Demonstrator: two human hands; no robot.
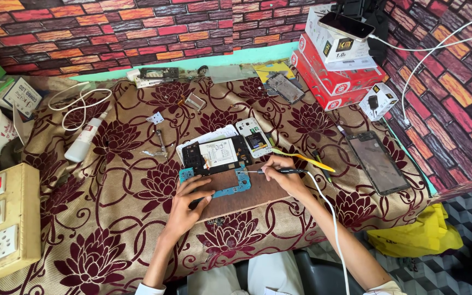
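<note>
A teal circuit board (pixel 222 191) lies on a brown wooden board (pixel 252 192) on the floral cloth. My left hand (pixel 186 206) rests on the wooden board, fingers pressing the circuit board's lower edge. My right hand (pixel 283 170) grips a corded soldering iron (pixel 279 171), its tip pointing left at the circuit board's upper right corner. Just behind lies an opened black phone body (pixel 214 154) with a white battery, and a white phone back (pixel 253 137) beside it.
A dark phone screen (pixel 378 162) lies at the right. Red and white boxes (pixel 334 60) with a phone on top stand back right. A white bottle (pixel 84 139), a switch box (pixel 4 221), tweezers (pixel 161 141) and a yellow tool (pixel 304 160) lie around.
</note>
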